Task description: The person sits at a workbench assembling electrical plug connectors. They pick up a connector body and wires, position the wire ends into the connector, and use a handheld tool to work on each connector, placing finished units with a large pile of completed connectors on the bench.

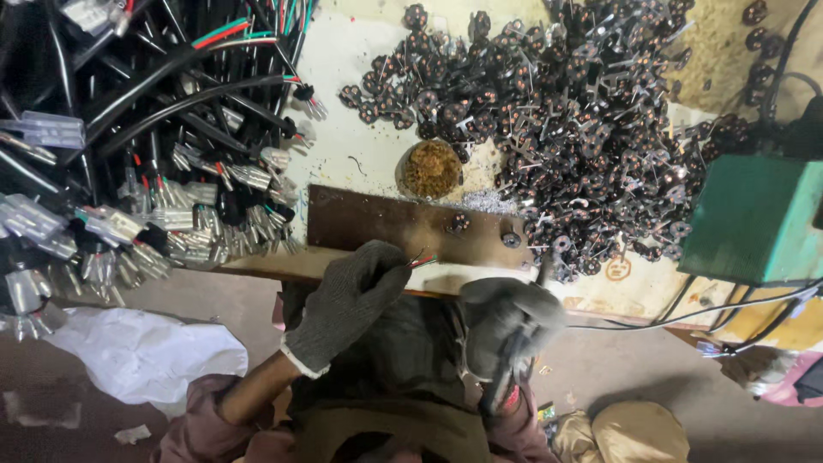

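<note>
Left hand (347, 300), gloved, in a narrow grip on thin coloured wire ends (422, 259), fanned past the fingertips over the tabletop (360, 94) edge. Right hand (507, 319), gloved, fisted around a dark tool handle (506, 364). Beyond: rusty metal plate (403, 227), round tin (429, 168), black plug inserts (583, 111) heaped within reach, cables (146, 129) left.

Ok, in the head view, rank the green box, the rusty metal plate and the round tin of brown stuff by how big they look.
1. Rusty metal plate and green box: look similar; the box is cut off at the frame edge, so unranked.
2. Round tin, clearly smallest.
</note>
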`<action>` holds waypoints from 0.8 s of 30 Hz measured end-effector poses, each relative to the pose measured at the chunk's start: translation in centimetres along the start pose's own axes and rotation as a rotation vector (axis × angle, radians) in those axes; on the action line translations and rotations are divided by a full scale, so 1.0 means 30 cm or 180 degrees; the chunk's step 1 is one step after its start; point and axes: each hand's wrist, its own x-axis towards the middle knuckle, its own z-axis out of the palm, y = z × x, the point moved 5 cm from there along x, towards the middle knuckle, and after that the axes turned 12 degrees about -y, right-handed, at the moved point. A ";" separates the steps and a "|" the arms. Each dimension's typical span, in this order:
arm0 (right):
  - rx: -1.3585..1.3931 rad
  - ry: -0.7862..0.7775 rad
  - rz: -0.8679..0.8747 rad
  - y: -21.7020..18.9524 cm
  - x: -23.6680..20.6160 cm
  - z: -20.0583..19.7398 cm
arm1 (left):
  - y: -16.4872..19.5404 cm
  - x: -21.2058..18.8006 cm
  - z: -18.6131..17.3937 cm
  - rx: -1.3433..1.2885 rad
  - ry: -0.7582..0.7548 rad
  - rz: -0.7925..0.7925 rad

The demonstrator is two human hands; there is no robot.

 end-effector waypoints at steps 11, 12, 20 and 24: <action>-0.0991 -0.0805 0.1910 0.071 -0.046 0.043 | 0.007 -0.012 0.030 -0.0219 -0.0085 0.0273; -0.1068 -0.0696 0.2045 0.067 -0.045 0.042 | 0.000 -0.012 0.031 -0.0487 -0.0041 0.0230; -0.1108 -0.0545 0.1253 0.010 -0.033 0.072 | 0.036 -0.051 0.060 0.1497 0.0300 0.1182; -0.0730 -0.0425 0.1595 0.050 -0.074 0.039 | 0.062 -0.068 0.078 0.2616 0.0422 0.1438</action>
